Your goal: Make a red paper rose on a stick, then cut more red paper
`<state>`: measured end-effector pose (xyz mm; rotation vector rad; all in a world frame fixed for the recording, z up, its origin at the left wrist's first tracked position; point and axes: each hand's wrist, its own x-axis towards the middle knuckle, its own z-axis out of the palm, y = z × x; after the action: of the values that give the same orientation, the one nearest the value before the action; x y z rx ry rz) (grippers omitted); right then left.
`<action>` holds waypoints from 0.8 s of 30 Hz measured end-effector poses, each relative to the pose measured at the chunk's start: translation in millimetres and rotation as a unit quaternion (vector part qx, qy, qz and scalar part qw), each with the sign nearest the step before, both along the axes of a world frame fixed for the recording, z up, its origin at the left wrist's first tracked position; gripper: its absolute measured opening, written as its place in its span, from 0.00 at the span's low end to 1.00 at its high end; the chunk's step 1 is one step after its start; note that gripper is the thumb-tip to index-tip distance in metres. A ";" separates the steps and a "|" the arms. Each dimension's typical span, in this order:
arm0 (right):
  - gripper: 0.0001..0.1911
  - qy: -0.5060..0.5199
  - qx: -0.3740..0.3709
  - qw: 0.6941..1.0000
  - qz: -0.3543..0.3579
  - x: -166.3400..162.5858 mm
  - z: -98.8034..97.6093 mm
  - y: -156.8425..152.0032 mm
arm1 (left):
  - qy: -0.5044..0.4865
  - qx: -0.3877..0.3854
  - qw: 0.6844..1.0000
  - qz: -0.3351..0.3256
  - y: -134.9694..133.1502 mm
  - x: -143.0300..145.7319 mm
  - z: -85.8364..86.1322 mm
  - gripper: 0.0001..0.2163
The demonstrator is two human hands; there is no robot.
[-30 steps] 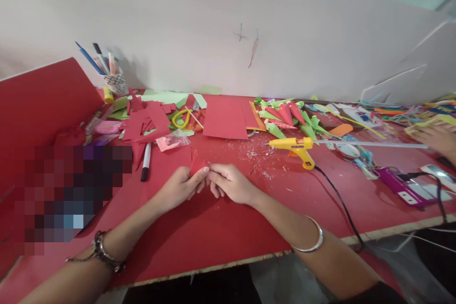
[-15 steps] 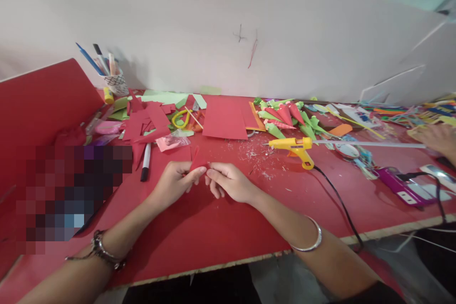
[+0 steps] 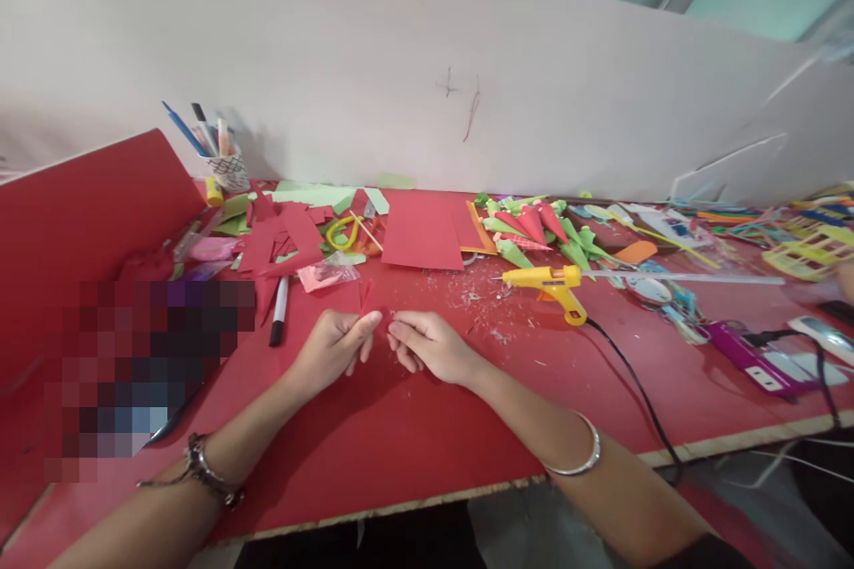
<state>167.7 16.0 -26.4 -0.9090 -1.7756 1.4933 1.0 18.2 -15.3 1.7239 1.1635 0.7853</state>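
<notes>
Between the thumb and fingers of my left hand (image 3: 339, 343) is a small piece of red paper (image 3: 366, 297), its thin tip poking up above the thumb. My right hand (image 3: 432, 345) is closed in a pinch just to the right, a narrow gap away; whatever its fingertips hold, if anything, I cannot make out. Both hands hover over the near middle of the red table (image 3: 414, 436). Left of my left hand lies a white marker with a black cap (image 3: 278, 311). Beyond the hands are red paper sheets (image 3: 423, 231).
A yellow glue gun (image 3: 547, 282) with a long glue stick and black cord lies to the right. Behind it are red and green paper cones (image 3: 534, 222). Farther right sits a purple power strip (image 3: 757, 360). Red scraps (image 3: 284, 236) and a pen cup (image 3: 227, 169) stand back left.
My hands have drawn slightly apart, and less of the red paper shows. The other person's hand at the right edge has mostly left the view. The camera has shifted a little.
</notes>
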 end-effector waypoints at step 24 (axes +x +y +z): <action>0.10 0.064 0.002 0.974 -0.215 6.3 -8.0 15.7 | 0.461 0.243 0.851 -0.064 -57.6 -59.9 -30.0 0.36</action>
<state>173.9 31.7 -34.4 -1.0870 -1.3788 1.2348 -59.0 -39.4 -45.4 2.7281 1.5023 0.1076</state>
